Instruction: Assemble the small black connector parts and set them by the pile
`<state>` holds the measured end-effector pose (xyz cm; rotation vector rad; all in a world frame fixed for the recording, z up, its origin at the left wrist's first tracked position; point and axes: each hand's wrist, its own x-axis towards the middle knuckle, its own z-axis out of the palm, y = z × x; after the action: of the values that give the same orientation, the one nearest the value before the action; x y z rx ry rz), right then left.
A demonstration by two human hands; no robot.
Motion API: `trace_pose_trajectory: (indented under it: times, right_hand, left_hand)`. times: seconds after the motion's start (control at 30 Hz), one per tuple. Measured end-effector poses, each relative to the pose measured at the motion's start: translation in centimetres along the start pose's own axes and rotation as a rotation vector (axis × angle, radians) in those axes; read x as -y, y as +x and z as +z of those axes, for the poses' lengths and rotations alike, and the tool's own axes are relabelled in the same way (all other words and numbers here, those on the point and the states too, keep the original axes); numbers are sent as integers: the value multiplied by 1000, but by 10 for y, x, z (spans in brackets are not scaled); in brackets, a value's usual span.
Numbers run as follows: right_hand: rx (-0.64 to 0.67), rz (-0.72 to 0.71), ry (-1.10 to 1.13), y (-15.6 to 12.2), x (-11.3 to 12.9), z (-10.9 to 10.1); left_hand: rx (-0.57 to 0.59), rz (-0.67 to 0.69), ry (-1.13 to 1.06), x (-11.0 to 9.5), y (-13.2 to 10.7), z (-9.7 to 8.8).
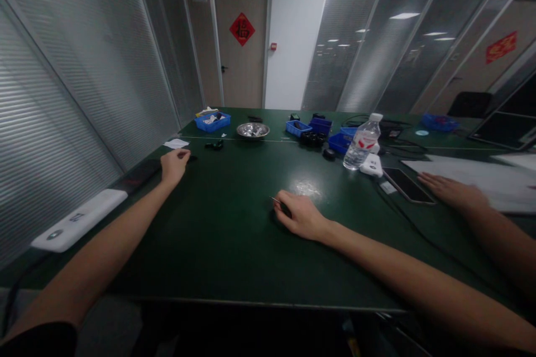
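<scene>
My left hand (175, 165) is at the left side of the green table (226, 223), its fingers pinched together. A small dark piece (192, 158) shows right beside the fingertips; I cannot tell whether they hold it. My right hand (302, 215) rests near the table's middle, fingers curled closed. From its thumb and forefinger sticks out a thin metal pin-like piece (274, 199), most of it hidden in the grip. Beyond my left hand lie a white paper (176, 144) and a small dark green-black part (214, 145).
A metal bowl (253, 131) with small pieces and a blue tray (213, 122) stand farther back. To the right are several blue bins (298, 128), a water bottle (362, 143), a phone (408, 184) and another person's hand (454, 192). A white power bank-like box (79, 220) lies left.
</scene>
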<state>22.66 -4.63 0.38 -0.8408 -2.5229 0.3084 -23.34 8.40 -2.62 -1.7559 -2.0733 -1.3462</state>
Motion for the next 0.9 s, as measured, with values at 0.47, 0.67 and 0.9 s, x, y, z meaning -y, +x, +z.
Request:
trace_pose_trajectory:
  times: [0.47,0.67,0.9]
  right_hand:
    - [17,3,2,0,1,-2]
    - [21,2,21,0,2,-4]
    - [20,-8,11,-2,0,-2]
  left_hand:
    - [28,-40,-24,8,3,4]
    - [75,-27,44,9,3,3]
    - [141,-141,84,11,8,2]
